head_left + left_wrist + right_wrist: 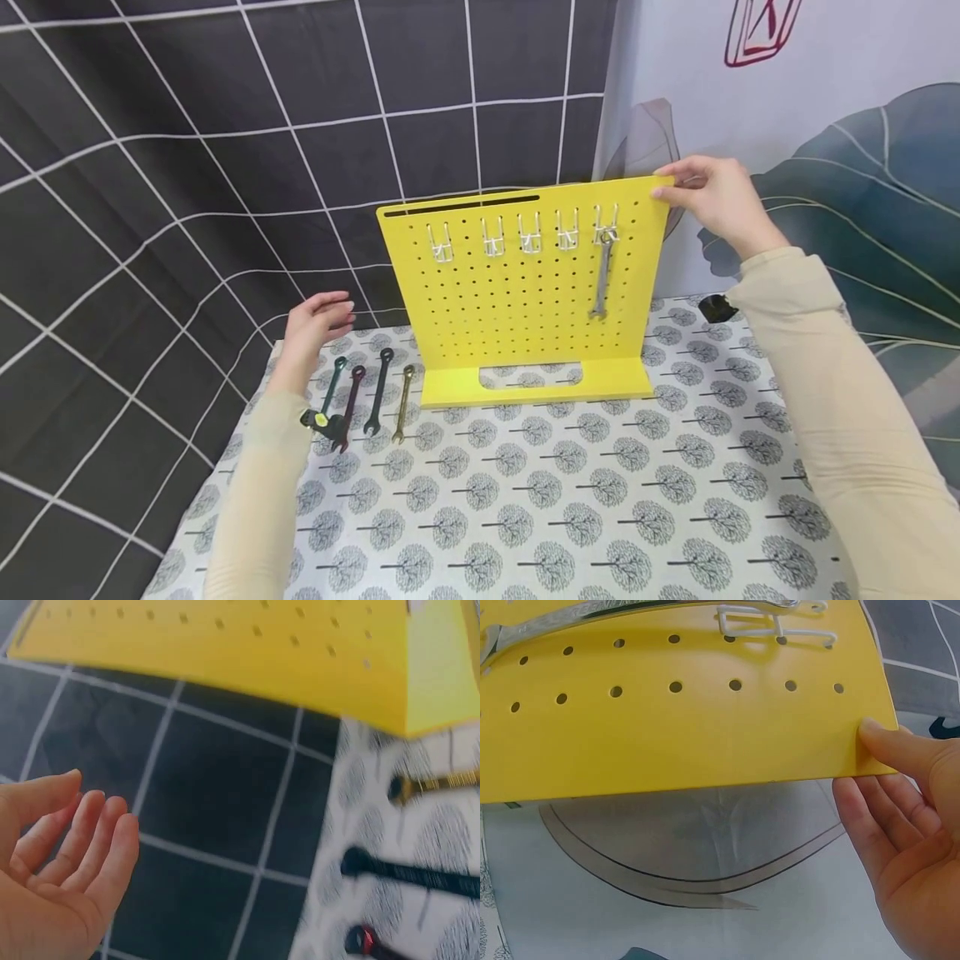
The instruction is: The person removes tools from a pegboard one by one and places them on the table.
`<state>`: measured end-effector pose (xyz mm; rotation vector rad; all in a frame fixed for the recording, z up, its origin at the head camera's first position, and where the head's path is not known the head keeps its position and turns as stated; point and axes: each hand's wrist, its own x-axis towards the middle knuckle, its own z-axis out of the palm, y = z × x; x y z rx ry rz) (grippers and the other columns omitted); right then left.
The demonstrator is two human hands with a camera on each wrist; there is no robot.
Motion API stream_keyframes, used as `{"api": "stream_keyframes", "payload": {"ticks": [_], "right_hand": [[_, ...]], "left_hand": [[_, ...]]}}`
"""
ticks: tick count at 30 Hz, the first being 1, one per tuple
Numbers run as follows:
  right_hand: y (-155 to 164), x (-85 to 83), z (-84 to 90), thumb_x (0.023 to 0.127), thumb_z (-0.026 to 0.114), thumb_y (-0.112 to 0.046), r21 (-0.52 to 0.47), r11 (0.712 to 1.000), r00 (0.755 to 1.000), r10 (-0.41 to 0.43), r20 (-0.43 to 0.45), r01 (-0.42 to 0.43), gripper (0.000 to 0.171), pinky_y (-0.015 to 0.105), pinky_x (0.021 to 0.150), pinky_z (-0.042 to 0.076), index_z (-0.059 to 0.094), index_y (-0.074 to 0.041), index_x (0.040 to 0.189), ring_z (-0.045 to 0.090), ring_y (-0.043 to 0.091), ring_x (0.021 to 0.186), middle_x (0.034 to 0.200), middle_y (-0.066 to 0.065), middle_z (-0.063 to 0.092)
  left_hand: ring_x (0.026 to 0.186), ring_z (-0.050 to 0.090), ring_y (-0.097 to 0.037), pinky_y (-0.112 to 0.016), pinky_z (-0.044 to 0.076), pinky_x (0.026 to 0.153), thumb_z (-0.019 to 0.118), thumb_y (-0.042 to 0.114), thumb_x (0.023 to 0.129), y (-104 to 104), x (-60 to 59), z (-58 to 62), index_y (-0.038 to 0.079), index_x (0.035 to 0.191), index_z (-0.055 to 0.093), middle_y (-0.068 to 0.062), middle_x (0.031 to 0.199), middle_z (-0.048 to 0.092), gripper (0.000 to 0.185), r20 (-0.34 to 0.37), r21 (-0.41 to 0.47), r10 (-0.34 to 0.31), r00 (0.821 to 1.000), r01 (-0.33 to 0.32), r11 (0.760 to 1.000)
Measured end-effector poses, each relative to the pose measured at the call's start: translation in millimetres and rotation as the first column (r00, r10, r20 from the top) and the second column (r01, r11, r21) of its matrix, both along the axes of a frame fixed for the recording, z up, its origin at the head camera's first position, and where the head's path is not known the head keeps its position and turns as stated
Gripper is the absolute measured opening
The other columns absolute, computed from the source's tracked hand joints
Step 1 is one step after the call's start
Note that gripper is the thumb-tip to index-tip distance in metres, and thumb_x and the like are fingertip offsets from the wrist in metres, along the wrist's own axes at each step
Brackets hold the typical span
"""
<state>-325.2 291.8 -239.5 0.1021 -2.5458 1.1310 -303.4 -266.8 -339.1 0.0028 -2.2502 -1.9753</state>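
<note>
A yellow pegboard (517, 321) stands on its flat foot on the table. My right hand (714, 193) pinches its top right corner, thumb (892, 746) on the front face and fingers behind. From the rightmost white hook (606, 218) hangs a silver combination wrench (603, 275). Left of the board, my left hand (311, 329) is raised with loosely bent fingers, holding nothing. Below it on the table lie a green wrench (333, 385), a dark red wrench (352, 400), a dark wrench (378, 393) and a gold wrench (403, 402), side by side.
Several more white hooks (529, 235) sit along the board's upper part, with nothing hanging on them. A tree-patterned cloth (525, 517) covers the table. Behind and to the left hangs a dark grid-lined curtain (315, 175); a pale printed one (847, 167) hangs at the right.
</note>
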Motion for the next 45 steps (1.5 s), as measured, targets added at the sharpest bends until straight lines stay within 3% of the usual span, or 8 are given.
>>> {"api": "stream_keyframes", "payload": {"ticks": [3, 7, 11, 16, 28, 37, 45], "right_hand": [[0.7, -0.5, -0.1, 0.093, 0.073, -0.037, -0.003, 1.000, 1.000, -0.001, -0.002, 0.001, 0.050, 0.034, 0.093, 0.043, 0.064, -0.013, 0.136, 0.059, 0.011, 0.105, 0.113, 0.001, 0.068], [0.2, -1.0, -0.3, 0.093, 0.073, -0.036, -0.010, 1.000, 1.000, 0.002, -0.001, -0.002, 0.048, 0.037, 0.095, 0.043, 0.064, -0.014, 0.135, 0.059, 0.010, 0.105, 0.113, 0.001, 0.068], [-0.5, -0.9, 0.1, 0.094, 0.073, -0.036, -0.010, 1.000, 1.000, 0.005, -0.003, -0.005, 0.048, 0.038, 0.097, 0.043, 0.064, -0.013, 0.135, 0.060, 0.010, 0.105, 0.114, 0.001, 0.068], [0.3, -0.4, -0.7, 0.094, 0.073, -0.036, -0.012, 1.000, 1.000, 0.001, -0.005, -0.001, 0.048, 0.037, 0.096, 0.044, 0.064, -0.013, 0.135, 0.060, 0.009, 0.104, 0.114, 0.001, 0.068], [-4.5, -1.8, -3.9, 0.094, 0.072, -0.035, -0.011, 1.000, 1.000, -0.002, 0.002, 0.002, 0.048, 0.038, 0.097, 0.045, 0.064, -0.012, 0.136, 0.061, 0.018, 0.111, 0.119, 0.007, 0.067], [-4.5, -2.3, -2.9, 0.095, 0.071, -0.037, -0.004, 1.000, 1.000, -0.020, 0.014, 0.021, 0.050, 0.044, 0.101, 0.044, 0.062, -0.013, 0.137, 0.058, 0.027, 0.119, 0.125, 0.011, 0.065], [-9.5, -4.1, -3.7, 0.095, 0.071, -0.034, -0.008, 1.000, 1.000, -0.003, -0.016, 0.003, 0.046, 0.037, 0.095, 0.045, 0.064, -0.011, 0.134, 0.061, 0.021, 0.112, 0.119, 0.008, 0.067]], "left_hand": [[0.086, 0.070, -0.010, -0.029, 0.059, 0.086, 0.066, 0.008, 0.098, 11.8, -5.2, 3.0, -0.006, 0.131, 0.056, 0.011, 0.090, 0.071, 0.038, -0.014, -0.010, -0.045, 0.999, 0.045, 0.999], [0.094, 0.069, -0.013, -0.032, 0.058, 0.090, 0.068, 0.016, 0.098, 27.6, -11.1, 4.4, -0.004, 0.134, 0.056, 0.006, 0.102, 0.071, 0.043, -0.038, -0.073, -0.103, 0.994, 0.100, 0.992], [0.105, 0.067, -0.022, -0.037, 0.056, 0.096, 0.069, 0.020, 0.098, 44.4, -15.2, 8.3, -0.001, 0.135, 0.057, -0.009, 0.119, 0.069, 0.044, -0.038, -0.107, -0.164, 0.986, 0.159, 0.981], [0.119, 0.062, -0.032, -0.041, 0.053, 0.101, 0.068, 0.016, 0.098, 66.8, -22.4, 11.6, -0.002, 0.135, 0.058, -0.023, 0.133, 0.061, 0.043, -0.025, -0.080, -0.253, 0.967, 0.250, 0.965], [0.124, 0.058, -0.035, -0.044, 0.051, 0.103, 0.068, 0.010, 0.097, 124.2, -26.6, 14.3, -0.002, 0.136, 0.058, -0.018, 0.137, 0.059, 0.043, -0.023, -0.060, -0.427, 0.904, 0.425, 0.903], [0.121, 0.062, -0.030, -0.038, 0.052, 0.102, 0.070, 0.012, 0.095, 167.5, -34.3, 16.9, 0.003, 0.135, 0.061, -0.014, 0.134, 0.063, 0.042, -0.043, -0.092, -0.501, 0.864, 0.496, 0.864], [0.119, 0.063, -0.026, -0.038, 0.051, 0.104, 0.070, 0.010, 0.095, 202.2, -35.0, 15.8, 0.003, 0.133, 0.062, -0.011, 0.131, 0.066, 0.040, -0.022, -0.093, -0.544, 0.839, 0.540, 0.837]]}}
